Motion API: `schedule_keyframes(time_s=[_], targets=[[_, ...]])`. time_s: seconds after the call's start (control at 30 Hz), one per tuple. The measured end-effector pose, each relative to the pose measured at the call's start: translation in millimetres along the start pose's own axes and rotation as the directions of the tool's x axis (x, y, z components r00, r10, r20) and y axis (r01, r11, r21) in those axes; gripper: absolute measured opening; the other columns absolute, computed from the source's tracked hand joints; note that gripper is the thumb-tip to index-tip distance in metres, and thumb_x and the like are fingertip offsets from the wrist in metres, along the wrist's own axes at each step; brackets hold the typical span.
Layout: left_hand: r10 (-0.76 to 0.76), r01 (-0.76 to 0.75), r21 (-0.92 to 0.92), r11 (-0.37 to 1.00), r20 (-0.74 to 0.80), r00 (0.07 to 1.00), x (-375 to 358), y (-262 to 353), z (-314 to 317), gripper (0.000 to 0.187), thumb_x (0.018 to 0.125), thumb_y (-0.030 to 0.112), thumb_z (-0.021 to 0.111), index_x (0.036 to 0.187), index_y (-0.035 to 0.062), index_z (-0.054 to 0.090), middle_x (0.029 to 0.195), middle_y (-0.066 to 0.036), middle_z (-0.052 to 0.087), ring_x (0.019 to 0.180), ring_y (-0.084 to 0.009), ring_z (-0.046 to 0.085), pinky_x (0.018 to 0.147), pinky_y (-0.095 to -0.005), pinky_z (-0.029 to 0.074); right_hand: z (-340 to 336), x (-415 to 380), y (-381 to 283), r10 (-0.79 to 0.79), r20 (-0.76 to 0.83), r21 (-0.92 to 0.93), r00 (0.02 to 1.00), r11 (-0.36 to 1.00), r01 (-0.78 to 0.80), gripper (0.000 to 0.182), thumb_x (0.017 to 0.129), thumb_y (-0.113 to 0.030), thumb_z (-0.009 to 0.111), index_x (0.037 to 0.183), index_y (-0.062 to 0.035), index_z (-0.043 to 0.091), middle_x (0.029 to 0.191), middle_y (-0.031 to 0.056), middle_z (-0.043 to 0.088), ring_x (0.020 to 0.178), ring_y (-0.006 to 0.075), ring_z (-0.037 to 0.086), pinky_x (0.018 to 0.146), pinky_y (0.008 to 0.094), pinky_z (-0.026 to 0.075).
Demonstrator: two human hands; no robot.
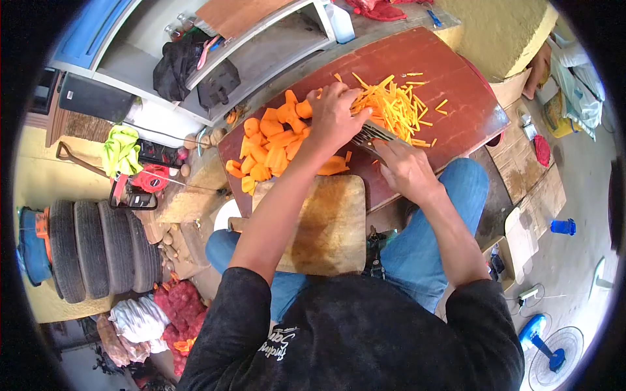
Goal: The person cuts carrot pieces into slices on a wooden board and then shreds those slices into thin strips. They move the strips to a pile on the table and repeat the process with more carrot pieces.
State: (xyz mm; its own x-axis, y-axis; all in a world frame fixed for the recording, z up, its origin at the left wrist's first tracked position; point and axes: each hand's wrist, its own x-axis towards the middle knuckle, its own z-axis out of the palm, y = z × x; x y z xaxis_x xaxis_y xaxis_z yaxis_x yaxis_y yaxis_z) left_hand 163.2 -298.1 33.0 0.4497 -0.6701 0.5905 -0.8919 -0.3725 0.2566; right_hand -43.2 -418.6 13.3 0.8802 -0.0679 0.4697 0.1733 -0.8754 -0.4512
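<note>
A slotted metal grater (372, 133) is tilted over the red-brown table between my two hands. My right hand (409, 171) grips its near right end, fingers along the metal. My left hand (336, 116) is closed at its other end, thumb beside the metal; what its curled fingers hold is hidden. Thin carrot strips (391, 104) lie heaped just beyond the grater. Peeled carrot pieces (268, 148) are piled on the left, partly behind my left forearm. A worn wooden cutting board (326, 218) rests in front of my body, below the carrot pieces.
The red-brown table (456, 72) reaches away from my knees. A stack of tires (104, 247) and red mesh sacks (179, 309) stand at left. Open grey shelving (274, 55) runs along the back left. On the floor at right are a fan (554, 358) and cardboard (531, 195).
</note>
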Motion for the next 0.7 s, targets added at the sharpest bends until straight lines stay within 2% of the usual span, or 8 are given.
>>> schedule_keyframes(time_s=[0.13, 0.23, 0.27, 0.37, 0.47, 0.57, 0.6, 0.7], targets=[[-0.150, 0.131, -0.125, 0.984, -0.160, 0.976, -28.7, -14.3, -13.4, 0.027, 0.089, 0.022, 0.087, 0.108, 0.0042, 0.079, 0.107, -0.013, 0.073, 0.105, -0.0312, 0.071, 0.097, -0.0466, 0.050, -2.0, 7.2, -0.6, 0.125, 0.000, 0.233, 0.992, 0.965, -0.122, 0.043, 0.085, -0.008, 0.078, 0.127, -0.0033, 0.071, 0.108, 0.0224, 0.075, 0.099, 0.0440, 0.075, 0.086, 0.0515, 0.062], [-0.364, 0.349, -0.397, 0.849, 0.041, 0.931, -61.2, -25.0, -21.4, 0.024, 0.094, 0.018, 0.084, 0.109, -0.0002, 0.078, 0.103, -0.014, 0.073, 0.093, -0.0292, 0.071, 0.085, -0.0418, 0.055, -6.9, 5.9, 0.3, 0.207, 0.034, 0.348, 0.978, 0.915, -0.206, 0.045, 0.084, -0.005, 0.080, 0.128, -0.0001, 0.073, 0.109, 0.0234, 0.077, 0.098, 0.0409, 0.077, 0.087, 0.0451, 0.062], [-0.389, 0.410, -0.452, 0.792, 0.143, 0.910, -71.0, -29.1, -23.7, 0.020, 0.101, 0.014, 0.081, 0.112, -0.0026, 0.079, 0.105, -0.005, 0.073, 0.086, -0.0118, 0.067, 0.076, -0.0293, 0.054, -7.4, 6.0, -0.2, 0.226, 0.051, 0.367, 0.973, 0.902, -0.229, 0.046, 0.083, -0.003, 0.080, 0.129, 0.0011, 0.074, 0.109, 0.0235, 0.078, 0.098, 0.0392, 0.078, 0.087, 0.0420, 0.062], [-0.436, 0.422, -0.541, 0.727, 0.111, 0.893, -81.6, -20.1, -35.8, 0.018, 0.103, 0.010, 0.078, 0.116, -0.0032, 0.078, 0.105, -0.004, 0.073, 0.087, -0.0101, 0.066, 0.076, -0.0289, 0.054, -7.6, 6.8, 0.5, 0.260, 0.155, 0.310, 0.953, 0.903, -0.297, 0.049, 0.084, -0.006, 0.084, 0.132, 0.0006, 0.075, 0.113, 0.0224, 0.079, 0.099, 0.0332, 0.079, 0.088, 0.0409, 0.062], [-0.439, 0.409, -0.545, 0.732, 0.081, 0.895, -92.6, -27.9, -40.9, 0.025, 0.099, 0.010, 0.081, 0.121, -0.0010, 0.077, 0.106, -0.008, 0.074, 0.092, -0.0170, 0.070, 0.082, -0.0335, 0.056, 2.2, 3.9, 7.4, 0.311, 0.046, 0.462, 0.949, 0.836, -0.297, 0.050, 0.087, -0.008, 0.086, 0.134, 0.0047, 0.073, 0.110, 0.0173, 0.081, 0.100, 0.0272, 0.079, 0.089, 0.0404, 0.061], [-0.128, 0.208, -0.296, 0.932, 0.267, 0.955, -101.1, -46.2, -48.4, 0.031, 0.094, 0.010, 0.083, 0.124, 0.0021, 0.078, 0.107, -0.012, 0.075, 0.099, -0.0279, 0.073, 0.088, -0.0384, 0.057, 13.7, 4.9, 23.8, 0.415, 0.083, 0.713, 0.906, 0.610, -0.345, 0.047, 0.092, -0.012, 0.085, 0.133, 0.0068, 0.073, 0.098, 0.0084, 0.078, 0.085, 0.0169, 0.074, 0.076, 0.0335, 0.060], [-0.162, 0.308, -0.227, 0.924, 0.496, 0.853, -98.4, -42.1, -56.7, 0.040, 0.090, 0.014, 0.085, 0.128, 0.0054, 0.078, 0.115, -0.013, 0.074, 0.116, -0.0354, 0.069, 0.104, -0.0474, 0.051, -12.6, 15.0, 10.4, 0.493, 0.264, 0.751, 0.829, 0.434, -0.497, 0.041, 0.097, -0.015, 0.081, 0.130, 0.0073, 0.073, 0.085, 0.0015, 0.069, 0.063, 0.0084, 0.062, 0.058, 0.0251, 0.051], [-0.074, 0.073, 0.021, 0.997, 0.512, 0.856, -105.3, -22.8, -60.7, 0.047, 0.089, 0.022, 0.085, 0.132, 0.0033, 0.076, 0.124, -0.013, 0.075, 0.120, -0.0332, 0.066, 0.106, -0.0522, 0.041, -15.3, 15.7, 24.7, 0.470, 0.334, 0.879, 0.817, 0.157, -0.450, 0.033, 0.099, -0.016, 0.076, 0.124, 0.0050, 0.074, 0.081, 0.0008, 0.069, 0.055, 0.0052, 0.054, 0.050, 0.0238, 0.041]])
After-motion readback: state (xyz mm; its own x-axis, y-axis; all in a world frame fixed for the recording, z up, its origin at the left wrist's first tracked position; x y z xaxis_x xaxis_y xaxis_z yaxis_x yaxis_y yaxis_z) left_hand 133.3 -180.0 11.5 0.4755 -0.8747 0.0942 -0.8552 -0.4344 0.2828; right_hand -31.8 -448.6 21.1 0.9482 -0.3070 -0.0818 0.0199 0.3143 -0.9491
